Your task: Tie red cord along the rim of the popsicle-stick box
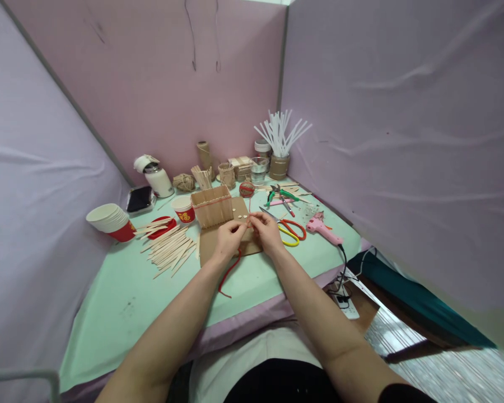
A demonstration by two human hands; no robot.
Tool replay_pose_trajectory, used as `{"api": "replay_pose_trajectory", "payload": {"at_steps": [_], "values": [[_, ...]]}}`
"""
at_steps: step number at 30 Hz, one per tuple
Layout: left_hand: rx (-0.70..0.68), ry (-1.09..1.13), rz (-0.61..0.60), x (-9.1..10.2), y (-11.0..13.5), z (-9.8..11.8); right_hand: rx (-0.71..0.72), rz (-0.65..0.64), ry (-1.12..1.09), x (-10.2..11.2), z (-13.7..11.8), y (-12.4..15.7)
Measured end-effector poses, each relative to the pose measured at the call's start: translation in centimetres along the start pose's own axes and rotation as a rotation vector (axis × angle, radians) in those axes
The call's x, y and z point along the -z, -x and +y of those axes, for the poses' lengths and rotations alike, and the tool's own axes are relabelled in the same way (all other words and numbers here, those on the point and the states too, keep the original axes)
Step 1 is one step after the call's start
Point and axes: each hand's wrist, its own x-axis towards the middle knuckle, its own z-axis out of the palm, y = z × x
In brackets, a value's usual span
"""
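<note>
Both my hands meet over a piece of brown cardboard (pixel 210 246) on the table. My left hand (pixel 229 238) pinches a red string (pixel 228 273), whose loose tail hangs down toward the table's front. In my right hand (pixel 266 230) the fingers are also pinched on this string, close to the left fingertips. From there the string runs up toward a red and green ball of string (pixel 246 189). A box made of wooden sticks (pixel 212 207), with a red string around its upper part, stands at the cardboard's back. A few small pale pieces (pixel 242 216) lie beside it.
Scissors (pixel 292 230) and green-handled pliers (pixel 282 194) lie right of my hands, with a pink glue gun (pixel 324 228) and its cord farther right. Loose wooden sticks (pixel 172 249), a red-white paper cup (pixel 183 209) and stacked cups (pixel 112 221) are on the left.
</note>
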Motion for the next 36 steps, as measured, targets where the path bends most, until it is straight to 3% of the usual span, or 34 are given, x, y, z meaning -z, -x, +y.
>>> {"api": "replay_pose_trajectory", "payload": {"at_steps": [3,6,10,15,20,26,30,36], "values": [[-0.001,0.013,0.022,0.0,0.0,0.1,0.167,0.087,0.141,0.1,0.1,0.1],[-0.010,0.029,0.044,0.0,0.0,0.0,0.321,0.053,0.290,0.2,-0.2,0.5],[-0.057,0.024,0.085,0.0,0.0,-0.4,0.367,0.037,0.407,-0.1,-0.4,0.9],[-0.122,-0.020,0.115,0.0,0.0,-0.5,0.346,0.024,0.430,-0.4,-0.3,1.0],[-0.136,-0.039,0.082,0.0,0.1,-0.3,0.311,-0.011,0.317,-0.1,-0.2,0.4],[0.107,0.190,0.064,-0.3,-0.3,-0.9,0.286,-0.052,0.233,0.0,-0.1,0.2],[0.196,0.344,-0.008,-0.4,-0.5,-1.3,0.125,-0.115,0.109,0.0,0.2,0.2],[0.048,0.166,-0.021,-0.1,-0.3,-0.5,-0.035,-0.108,-0.036,0.0,0.5,0.1]]}}
